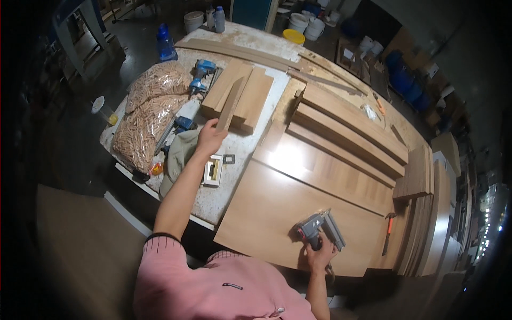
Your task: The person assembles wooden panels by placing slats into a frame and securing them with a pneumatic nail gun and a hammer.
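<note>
My left hand (212, 140) is closed around the lower end of a narrow wooden strip (231, 101), which slants up over a stack of short wooden boards (258, 98). In my right hand (321, 256) is the handle of a grey nail gun (310, 228). That tool is over a wide, smooth wooden panel (261, 210); whether it touches the surface I cannot tell. Below my left wrist are a small open box (213, 172) and a grey-green cloth item (181, 157). Several long wooden boards (349, 128) lie across the far part of the panel.
Clear bags of wooden dowels (141, 125) sit at the left, beside a blue nail gun (202, 74) and a blue bottle (166, 44). A hammer (389, 233) with an orange handle lies near the right edge. Upright boards (434, 213) stand farther right.
</note>
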A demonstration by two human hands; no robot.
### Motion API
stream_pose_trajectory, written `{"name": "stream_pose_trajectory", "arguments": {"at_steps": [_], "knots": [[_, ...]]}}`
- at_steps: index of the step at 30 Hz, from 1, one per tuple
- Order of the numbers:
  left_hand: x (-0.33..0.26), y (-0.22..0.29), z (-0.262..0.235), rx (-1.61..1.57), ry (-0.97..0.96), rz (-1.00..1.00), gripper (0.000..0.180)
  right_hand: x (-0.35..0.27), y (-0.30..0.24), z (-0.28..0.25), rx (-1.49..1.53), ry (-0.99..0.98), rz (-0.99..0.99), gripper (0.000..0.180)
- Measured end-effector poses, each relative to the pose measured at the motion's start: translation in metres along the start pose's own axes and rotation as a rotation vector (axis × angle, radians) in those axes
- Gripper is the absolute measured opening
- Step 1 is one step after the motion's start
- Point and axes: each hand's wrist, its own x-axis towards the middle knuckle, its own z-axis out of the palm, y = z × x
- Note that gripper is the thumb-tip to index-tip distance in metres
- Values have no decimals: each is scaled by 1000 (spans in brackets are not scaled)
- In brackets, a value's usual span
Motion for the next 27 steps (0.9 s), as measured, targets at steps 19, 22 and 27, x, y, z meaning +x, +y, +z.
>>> {"name": "stream_pose_trajectory", "arguments": {"at_steps": [19,22,27], "knots": [[-297,-62,42,944,-16,211,73,92,-223,109,196,-126,-521,55],[-254,-73,59,861,-22,248,72,102,-231,121,198,-115,-516,53],[-217,-76,80,759,44,307,69,113,-237,133,211,-71,-490,51]]}}
